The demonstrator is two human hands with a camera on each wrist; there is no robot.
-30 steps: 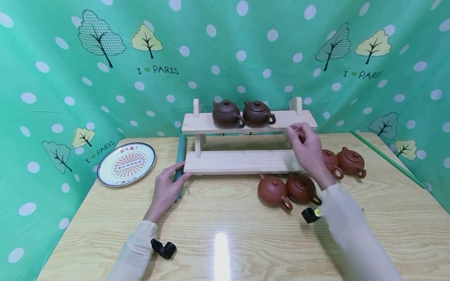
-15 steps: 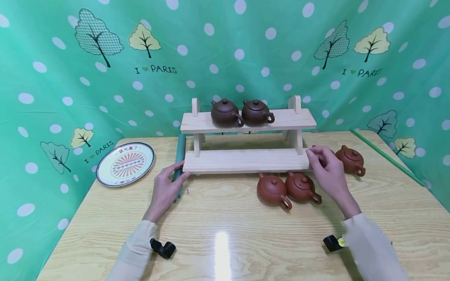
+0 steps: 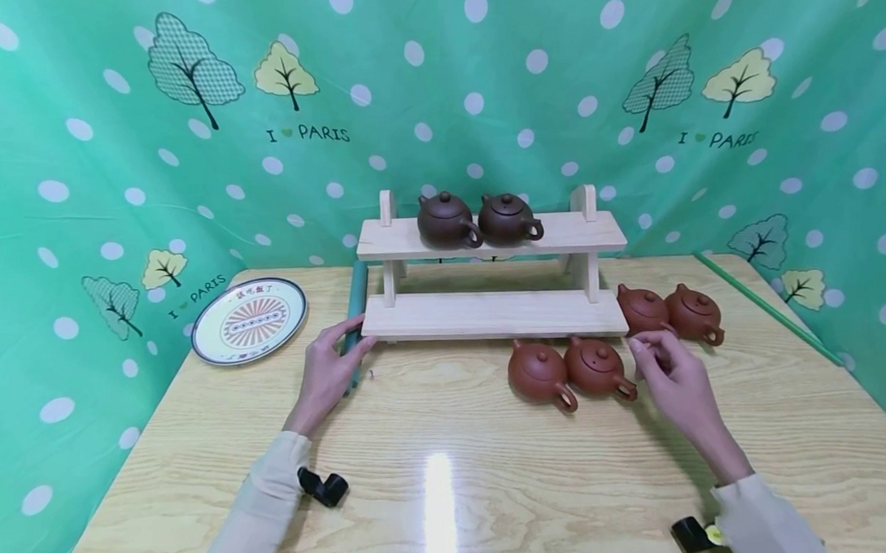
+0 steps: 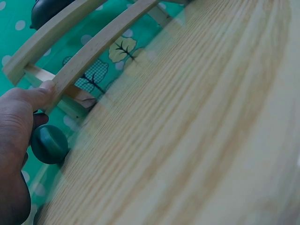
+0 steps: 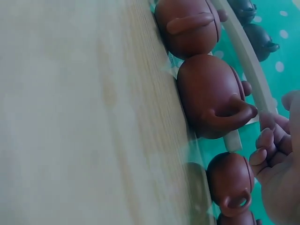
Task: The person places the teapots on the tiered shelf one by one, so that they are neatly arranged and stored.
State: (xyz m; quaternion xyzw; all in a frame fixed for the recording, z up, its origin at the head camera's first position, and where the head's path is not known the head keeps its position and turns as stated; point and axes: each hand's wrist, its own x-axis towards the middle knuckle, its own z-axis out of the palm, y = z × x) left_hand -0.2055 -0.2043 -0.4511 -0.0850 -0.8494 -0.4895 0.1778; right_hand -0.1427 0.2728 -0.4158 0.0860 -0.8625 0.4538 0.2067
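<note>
A two-tier wooden rack [image 3: 486, 315] stands at the back of the table. My left hand [image 3: 325, 378] pinches the left end of its lower board, thumb on the front edge; the left wrist view shows that thumb [image 4: 44, 89] against the wood. My right hand [image 3: 674, 382], fingers loosely bent and holding nothing, is right at the board's front right corner. Two dark brown teapots [image 3: 445, 220] sit on the upper board. In front of the rack stand two reddish-brown teapots [image 3: 538, 373], one close to my right hand. Two more reddish teapots [image 3: 694, 314] stand beyond that hand.
A round patterned plate [image 3: 249, 320] lies at the back left. A teal rod [image 3: 358, 290] runs beside the rack's left end, and a thin green rod [image 3: 767, 308] lies along the right table edge. A green dotted cloth [image 3: 457, 90] hangs behind.
My right hand has come down from near the upper board's right end to the lower board's front right corner. My left hand keeps its place on the rack.
</note>
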